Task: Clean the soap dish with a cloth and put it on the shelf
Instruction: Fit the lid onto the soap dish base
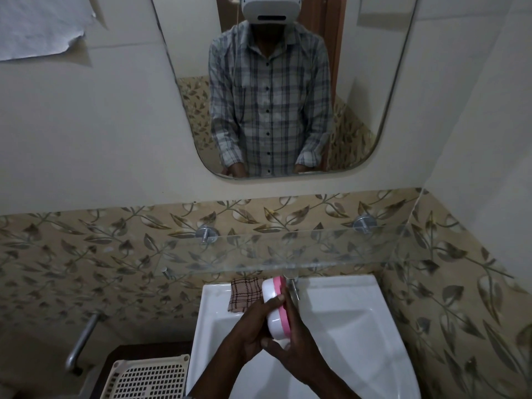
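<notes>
Soap dish (273, 308), white with a pink edge, stands on its side above the white sink (345, 326), pressed between your two hands. Your left hand (253, 332) has its grip clamped on the white side; your right hand (296, 341) has its grip clamped on the pink side. Behind the dish, a checked cloth (244, 293) lies on the sink's back rim, below the glass shelf (288, 249).

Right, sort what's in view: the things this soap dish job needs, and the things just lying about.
For the job:
soap dish, held on edge between left hand and right hand
checked cloth on the sink rim
glass shelf, bare

Just lying about:
mirror
plastic basket
tap
torn paper on the wall
</notes>
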A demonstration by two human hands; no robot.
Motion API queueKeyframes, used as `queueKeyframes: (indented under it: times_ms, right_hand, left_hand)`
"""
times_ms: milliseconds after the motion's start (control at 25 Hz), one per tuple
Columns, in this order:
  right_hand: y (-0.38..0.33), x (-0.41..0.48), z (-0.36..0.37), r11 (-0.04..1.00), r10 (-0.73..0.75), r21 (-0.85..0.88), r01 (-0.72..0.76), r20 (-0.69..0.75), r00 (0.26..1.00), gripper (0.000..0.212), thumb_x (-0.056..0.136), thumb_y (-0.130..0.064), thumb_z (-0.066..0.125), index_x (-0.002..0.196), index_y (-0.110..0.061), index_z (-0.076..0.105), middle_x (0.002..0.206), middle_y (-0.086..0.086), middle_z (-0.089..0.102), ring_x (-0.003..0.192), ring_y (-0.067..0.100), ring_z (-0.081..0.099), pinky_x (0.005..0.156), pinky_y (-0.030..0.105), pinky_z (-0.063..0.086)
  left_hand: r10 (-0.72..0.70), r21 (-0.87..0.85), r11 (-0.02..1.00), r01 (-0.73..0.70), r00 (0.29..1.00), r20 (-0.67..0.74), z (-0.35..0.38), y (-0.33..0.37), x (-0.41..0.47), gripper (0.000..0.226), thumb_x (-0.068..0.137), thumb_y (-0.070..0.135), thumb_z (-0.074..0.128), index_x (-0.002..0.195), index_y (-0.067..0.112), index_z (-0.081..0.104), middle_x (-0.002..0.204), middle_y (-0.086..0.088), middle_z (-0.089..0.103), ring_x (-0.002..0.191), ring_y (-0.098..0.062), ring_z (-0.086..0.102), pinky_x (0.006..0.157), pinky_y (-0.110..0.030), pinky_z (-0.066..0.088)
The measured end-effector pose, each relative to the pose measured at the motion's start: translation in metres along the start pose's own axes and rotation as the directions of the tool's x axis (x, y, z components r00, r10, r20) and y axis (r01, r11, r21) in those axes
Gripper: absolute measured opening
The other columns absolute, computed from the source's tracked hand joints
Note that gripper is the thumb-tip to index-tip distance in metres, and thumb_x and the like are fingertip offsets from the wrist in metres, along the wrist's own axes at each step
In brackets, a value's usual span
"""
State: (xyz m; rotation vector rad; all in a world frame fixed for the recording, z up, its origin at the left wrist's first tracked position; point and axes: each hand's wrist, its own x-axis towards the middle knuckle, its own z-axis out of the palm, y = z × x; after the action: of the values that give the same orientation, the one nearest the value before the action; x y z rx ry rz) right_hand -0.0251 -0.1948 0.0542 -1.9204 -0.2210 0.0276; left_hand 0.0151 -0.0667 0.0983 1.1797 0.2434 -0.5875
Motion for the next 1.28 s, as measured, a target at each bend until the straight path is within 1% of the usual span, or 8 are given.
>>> queueKeyframes:
  times_ms: [120,360,520,720,880,1040,1160,1280]
  right_hand:
    - [0.003,0.0,0.002,0.999,-0.028,0.031,0.027,0.037,0.999,0.097,0.085,-0.041,0.074,0.157,-0.028,0.01,0.163,-0.012,0.021,0.147,0.007,0.028,0.118,0.031,0.034]
    - [0.0,0.001,-0.001,0.957,0.119,0.26,-0.126,0.042,0.992,0.085,0.081,-0.044,0.065,0.151,-0.044,0.017,0.16,-0.016,0.025,0.146,0.001,0.027,0.118,0.028,0.029]
    - [-0.002,0.004,-0.005,0.971,0.155,0.185,-0.151,-0.008,0.988,0.091,0.071,-0.04,0.08,0.145,-0.044,0.027,0.141,-0.033,0.043,0.125,-0.016,0.046,0.097,0.009,0.045]
    - [-0.001,0.01,-0.017,0.852,0.302,0.471,-0.229,-0.085,0.95,0.074,0.064,-0.025,0.079,0.133,-0.019,0.054,0.119,0.005,0.068,0.107,0.025,0.068,0.084,0.042,0.061]
    - [0.002,0.011,-0.038,0.67,0.396,0.675,-0.309,0.027,0.918,0.043,0.074,-0.014,0.072,0.117,-0.011,0.068,0.11,0.018,0.074,0.093,0.027,0.072,0.076,0.04,0.057]
    - [0.012,0.013,-0.056,0.595,0.6,0.649,-0.475,0.035,0.799,0.02,0.083,-0.018,0.076,0.095,-0.002,0.073,0.093,0.019,0.077,0.08,0.029,0.073,0.074,0.042,0.059]
    - [0.013,0.013,-0.063,0.601,0.618,0.622,-0.503,0.037,0.785,0.01,0.081,-0.012,0.078,0.082,-0.003,0.075,0.084,0.019,0.075,0.071,0.028,0.071,0.068,0.038,0.062]
    - [0.009,0.015,-0.061,0.667,0.619,0.561,-0.49,-0.052,0.783,0.01,0.081,-0.008,0.077,0.072,-0.005,0.077,0.078,0.017,0.076,0.064,0.023,0.073,0.059,0.032,0.059]
  left_hand:
    - [-0.006,-0.118,0.993,0.002,0.999,-0.032,0.001,0.0,-0.001,0.057,0.073,0.032,0.082,0.119,0.001,0.066,0.107,-0.027,0.069,0.094,-0.037,0.069,0.076,-0.045,0.061]
    - [-0.028,-0.154,0.988,0.026,1.0,-0.013,0.011,0.0,-0.001,0.061,0.081,0.02,0.076,0.132,-0.006,0.054,0.111,-0.027,0.063,0.099,-0.036,0.063,0.081,-0.043,0.058]
    - [-0.052,-0.267,0.962,0.051,0.999,0.005,0.009,0.001,0.003,0.051,0.089,0.031,0.068,0.129,0.001,0.062,0.106,-0.021,0.068,0.094,-0.032,0.067,0.08,-0.043,0.057]
    - [0.002,-0.131,0.991,-0.024,0.985,-0.172,-0.016,-0.006,0.016,0.05,0.087,0.028,0.067,0.135,0.017,0.058,0.125,-0.013,0.068,0.107,-0.029,0.066,0.081,-0.038,0.056]
    - [0.029,0.012,1.0,-0.028,0.997,-0.074,-0.046,-0.01,0.009,0.055,0.077,0.017,0.08,0.13,0.014,0.065,0.125,-0.013,0.071,0.109,-0.025,0.069,0.091,-0.034,0.055]
    - [-0.056,-0.089,0.995,0.048,0.994,-0.098,-0.05,-0.018,0.002,0.053,0.069,0.014,0.084,0.117,-0.001,0.07,0.119,-0.02,0.073,0.1,-0.029,0.072,0.088,-0.039,0.06]
    - [-0.129,-0.157,0.983,0.099,0.972,-0.195,-0.042,-0.021,0.0,0.045,0.073,0.005,0.079,0.115,-0.007,0.067,0.115,-0.027,0.072,0.09,-0.033,0.072,0.079,-0.04,0.062]
    - [-0.159,-0.139,0.982,0.124,0.947,-0.28,-0.035,-0.02,-0.004,0.034,0.078,0.0,0.074,0.109,-0.009,0.067,0.113,-0.029,0.072,0.095,-0.039,0.069,0.088,-0.047,0.057]
